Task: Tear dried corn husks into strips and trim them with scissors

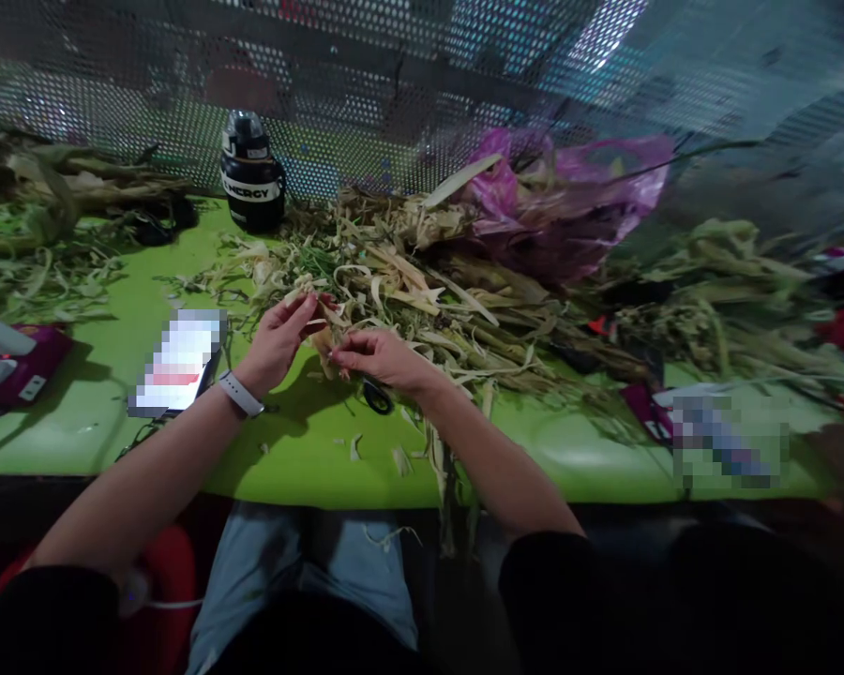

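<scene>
My left hand (285, 337), with a pale band on its wrist, is closed in a pinch over the green table (302, 478). Between it and my right hand (380, 361) is a pale tan piece of dried corn husk (322, 345). The fingers of my right hand are pinched on the husk's lower end. A heap of dried husks and shreds (394, 272) lies just behind both hands. Beneath my right hand shows a black loop (378, 397), perhaps a scissors handle; the remainder is hidden.
A lit phone (179, 361) lies left of my left forearm. A black bottle (251, 178) stands behind it. Pink plastic bag (569, 206) and more leaves (703, 272) are at the right. A purple tissue pack (35, 361) sits far left. Perforated metal mesh (366, 94) closes the back.
</scene>
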`<state>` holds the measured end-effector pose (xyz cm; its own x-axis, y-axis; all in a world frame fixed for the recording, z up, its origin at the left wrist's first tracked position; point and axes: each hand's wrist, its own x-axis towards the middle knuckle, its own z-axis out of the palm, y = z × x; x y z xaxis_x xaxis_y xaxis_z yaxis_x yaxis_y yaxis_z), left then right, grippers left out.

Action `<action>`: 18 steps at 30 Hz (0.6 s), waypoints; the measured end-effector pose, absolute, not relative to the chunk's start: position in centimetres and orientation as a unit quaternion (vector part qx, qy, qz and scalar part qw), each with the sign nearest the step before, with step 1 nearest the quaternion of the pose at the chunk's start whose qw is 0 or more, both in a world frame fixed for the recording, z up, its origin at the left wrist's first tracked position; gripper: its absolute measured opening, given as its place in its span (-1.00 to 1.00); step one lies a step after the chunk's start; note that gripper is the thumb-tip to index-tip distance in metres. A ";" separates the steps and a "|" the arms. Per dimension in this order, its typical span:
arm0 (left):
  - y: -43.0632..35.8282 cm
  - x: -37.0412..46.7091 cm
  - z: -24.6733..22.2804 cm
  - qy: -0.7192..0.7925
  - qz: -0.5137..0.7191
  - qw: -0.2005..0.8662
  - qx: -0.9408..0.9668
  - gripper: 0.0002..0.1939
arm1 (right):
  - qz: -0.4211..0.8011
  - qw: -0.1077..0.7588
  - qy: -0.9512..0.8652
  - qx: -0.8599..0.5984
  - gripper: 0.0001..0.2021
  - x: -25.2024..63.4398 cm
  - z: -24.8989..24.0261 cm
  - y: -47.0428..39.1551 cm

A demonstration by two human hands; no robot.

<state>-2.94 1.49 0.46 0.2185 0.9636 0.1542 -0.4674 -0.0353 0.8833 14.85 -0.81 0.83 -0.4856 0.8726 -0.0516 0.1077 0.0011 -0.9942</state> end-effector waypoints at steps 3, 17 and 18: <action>1.9 -3.1 0.3 0.292 0.578 0.643 0.409 -0.77 | 0.588 0.259 -0.670 -0.371 -0.67 15.5 1.7 -1.0; 1.3 -2.8 -0.4 0.308 0.545 0.629 0.461 -0.79 | 0.376 0.393 -0.668 -0.508 -0.62 15.6 3.0 -2.0; 1.2 -2.7 -0.5 0.301 0.537 0.630 0.473 -0.78 | 0.391 0.391 -0.658 -0.511 -0.61 15.4 2.6 -1.8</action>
<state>-2.71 1.17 -0.45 0.2408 0.9619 0.1293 -0.3919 -0.0255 0.9197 15.43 -1.85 2.58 -0.1717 0.9783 0.1160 0.3663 0.1727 -0.9143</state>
